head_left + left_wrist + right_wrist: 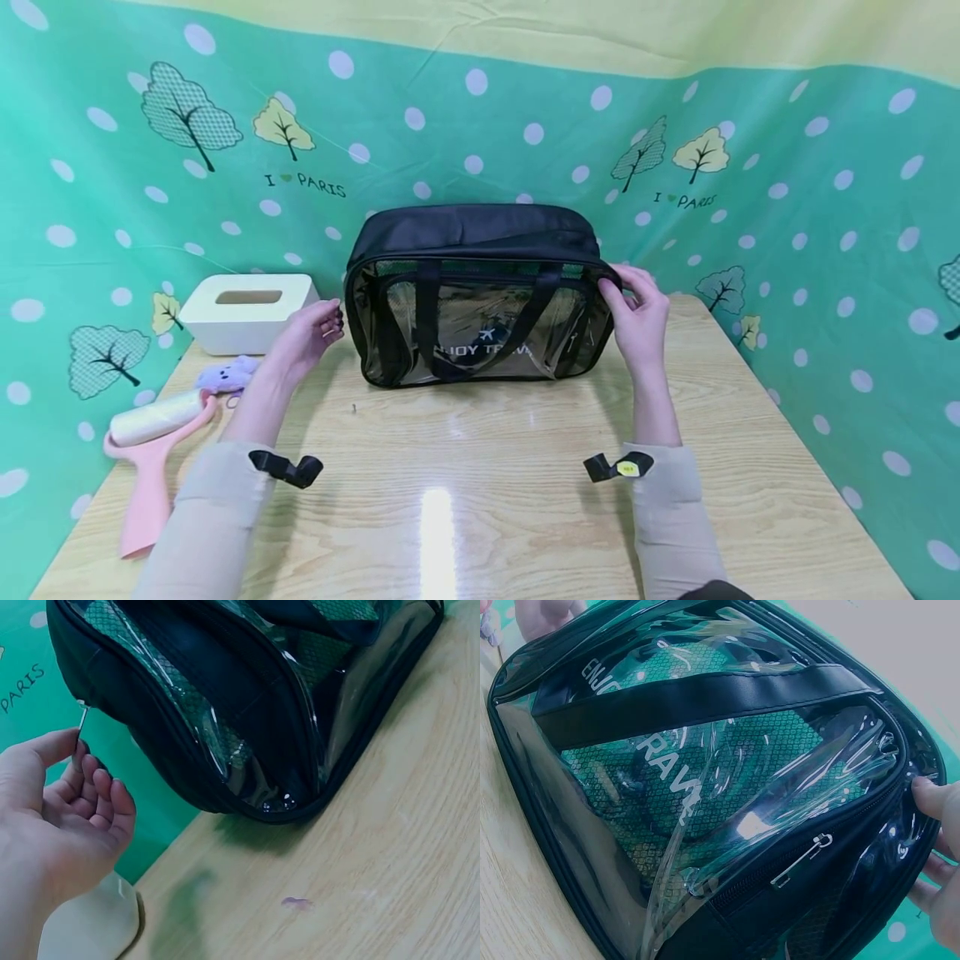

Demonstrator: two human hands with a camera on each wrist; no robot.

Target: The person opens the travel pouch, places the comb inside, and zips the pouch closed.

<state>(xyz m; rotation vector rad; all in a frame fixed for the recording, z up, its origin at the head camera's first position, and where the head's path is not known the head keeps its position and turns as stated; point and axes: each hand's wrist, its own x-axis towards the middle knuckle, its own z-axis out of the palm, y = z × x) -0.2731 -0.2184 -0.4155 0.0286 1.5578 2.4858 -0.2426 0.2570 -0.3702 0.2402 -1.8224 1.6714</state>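
Note:
A black travel bag (480, 229) with a clear front, white lettering and two dark handles stands upright on the wooden table. My left hand (309, 335) is at its left side; in the left wrist view that hand's thumb and fingers pinch a metal zipper pull (82, 722) on the bag's dark side. My right hand (639, 317) grips the upper right edge of the bag, thumb on the front and fingers behind. A second zipper pull (802, 860) hangs on the front pocket in the right wrist view.
Left of the bag stands a white tissue box (247, 312). In front of it lie a small purple plush toy (227, 375) and a pink-handled lint roller (150, 467). A green patterned curtain (480, 125) hangs behind the wooden table (525, 500).

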